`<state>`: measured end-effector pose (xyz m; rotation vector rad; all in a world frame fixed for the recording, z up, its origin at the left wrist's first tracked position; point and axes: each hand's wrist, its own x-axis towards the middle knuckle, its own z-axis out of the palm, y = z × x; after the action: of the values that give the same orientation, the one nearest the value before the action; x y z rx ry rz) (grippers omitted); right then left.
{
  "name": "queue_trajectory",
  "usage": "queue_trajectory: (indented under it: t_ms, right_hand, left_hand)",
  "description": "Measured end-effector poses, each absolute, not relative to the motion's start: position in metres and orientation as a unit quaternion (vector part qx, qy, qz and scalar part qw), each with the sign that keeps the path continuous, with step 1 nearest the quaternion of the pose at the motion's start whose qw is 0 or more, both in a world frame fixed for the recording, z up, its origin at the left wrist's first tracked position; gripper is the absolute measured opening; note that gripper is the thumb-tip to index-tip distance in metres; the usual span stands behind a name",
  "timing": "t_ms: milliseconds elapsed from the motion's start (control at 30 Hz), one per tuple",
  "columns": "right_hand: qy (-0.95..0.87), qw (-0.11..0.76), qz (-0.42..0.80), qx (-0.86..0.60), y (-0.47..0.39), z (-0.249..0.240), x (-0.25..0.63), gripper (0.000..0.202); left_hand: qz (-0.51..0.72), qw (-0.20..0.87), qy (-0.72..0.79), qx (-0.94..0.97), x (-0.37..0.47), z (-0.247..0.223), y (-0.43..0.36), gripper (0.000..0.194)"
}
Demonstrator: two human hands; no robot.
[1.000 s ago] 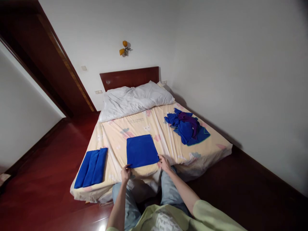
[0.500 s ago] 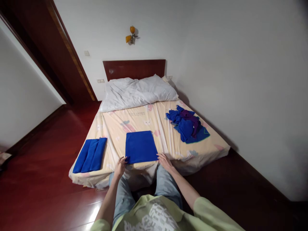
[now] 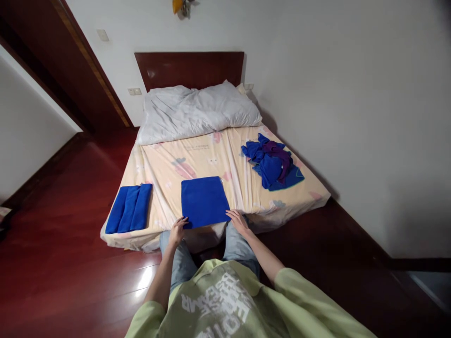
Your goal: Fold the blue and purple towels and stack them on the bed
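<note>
Bed (image 3: pixel 164 173): patterned sheet. Crumpled heap (image 3: pixel 269 164): right, apart from blue cloth (image 3: pixel 204 202). Cloth: flat, near middle of bed; judged light, soft, limp, not fragile; best taken by corners. Bed's near edge close along its hem; open room on far side. Folded blue bundle (image 3: pixel 128 209): left, apart. Left hand (image 3: pixel 177 231), right hand (image 3: pixel 239 223): fingers at near corners; pinching or merely resting, cannot tell.
</note>
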<state>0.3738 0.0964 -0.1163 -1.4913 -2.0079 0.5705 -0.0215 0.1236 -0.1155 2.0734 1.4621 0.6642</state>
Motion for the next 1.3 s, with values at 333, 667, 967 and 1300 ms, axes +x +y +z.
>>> queue_trajectory:
  t_ms: [333, 667, 967, 1300]
  right_hand:
    - [-0.693, 0.363, 0.227, -0.58, 0.105, -0.119, 0.367, 0.06]
    - [-0.586, 0.424, 0.271, -0.635, 0.122, -0.128, 0.363, 0.035]
    - [-0.542, 0.398, 0.276, -0.687, 0.151, -0.13, 0.359, 0.038]
    - [-0.508, 0.383, 0.273, -0.722, 0.161, -0.127, 0.355, 0.041]
  left_hand:
    - [0.305, 0.301, 0.589, 0.685, -0.016, -0.113, 0.129, 0.051]
    - [0.297, 0.29, 0.671, 0.615, -0.01, -0.105, 0.142, 0.038]
    - [0.278, 0.288, 0.687, 0.606, -0.009, -0.1, 0.155, 0.039]
    - [0.248, 0.275, 0.734, 0.57, -0.005, -0.105, 0.17, 0.035]
